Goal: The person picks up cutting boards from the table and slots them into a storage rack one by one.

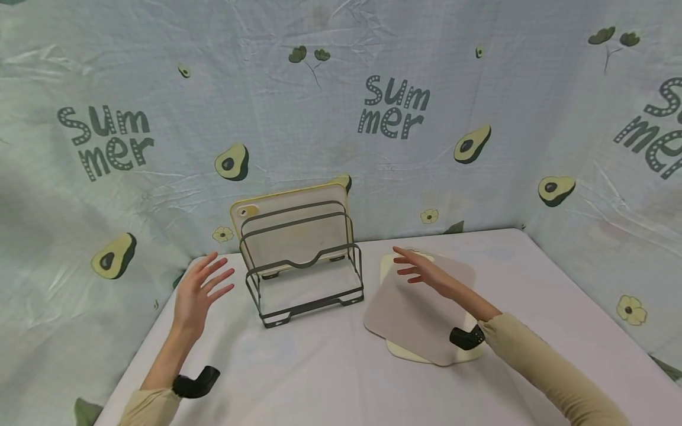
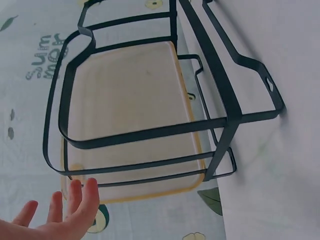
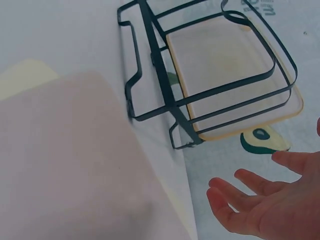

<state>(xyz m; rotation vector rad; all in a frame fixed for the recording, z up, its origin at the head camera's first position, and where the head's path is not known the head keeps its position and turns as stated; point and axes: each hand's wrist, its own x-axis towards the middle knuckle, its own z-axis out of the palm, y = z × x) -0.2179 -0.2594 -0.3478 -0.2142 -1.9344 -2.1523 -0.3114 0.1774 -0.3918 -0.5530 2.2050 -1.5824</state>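
A black wire rack stands on the table, with a yellow-rimmed cutting board upright in its rear slot. My left hand hovers left of the rack, fingers spread and holding nothing. Above two flat boards on the right, my right hand is held in the air, its fingers extended and apart from everything. The upper flat board is a pinkish-beige one; it lies askew over a pale yellow board, hiding most of it. In the left wrist view the left fingers appear near the rack's side.
A white cloth covers the table. Behind and on both sides hangs a pale curtain printed with avocados, flowers and lettering. The cutting board in the rack stands close to the back curtain. Each wrist wears a black band.
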